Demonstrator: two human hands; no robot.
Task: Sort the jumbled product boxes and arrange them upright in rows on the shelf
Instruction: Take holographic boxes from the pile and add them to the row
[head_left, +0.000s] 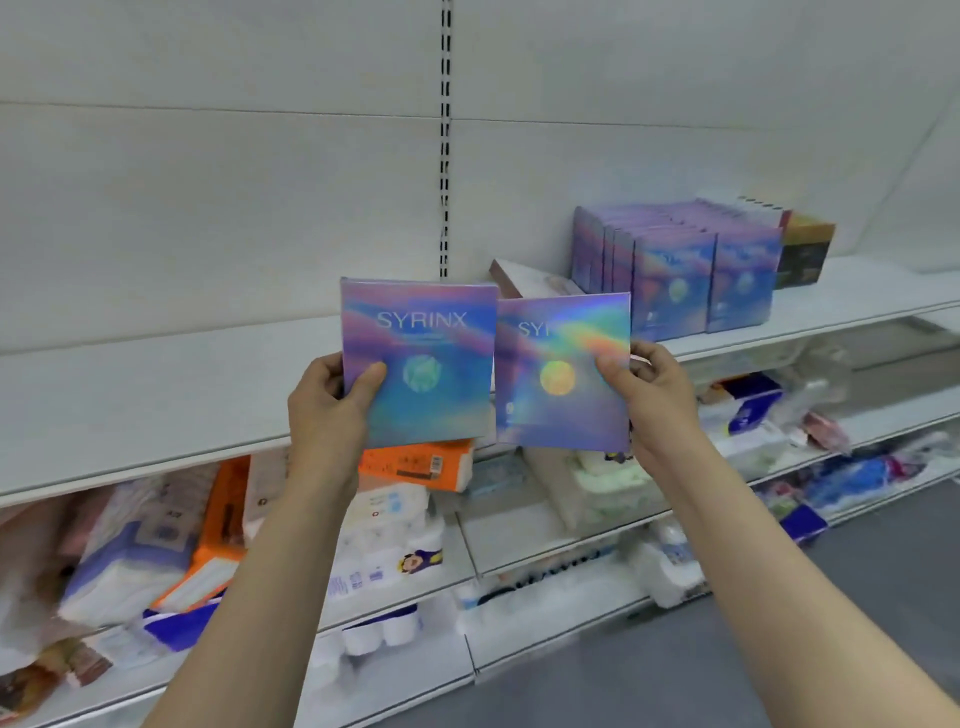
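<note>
Mid-sort: left hand (324, 400) fingers grip one SYRINX box (418, 364), right hand (649, 395) pinches a second box (561, 374), both upright in front of the shelf (156, 395). Next, prob.: carry them right to the standing row (675, 270), set upright beside it w/o toppling.

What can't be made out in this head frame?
- Right box: brand name past "SY", washed out by holographic glare.
- Left box: small print under SYRINX, blurred.
- Flat pale box on the shelf: mostly hidden behind the held boxes.
- Upright row: exact count, boxes overlap.
- Left hand, right hand: fingers behind the boxes are hidden.
</note>
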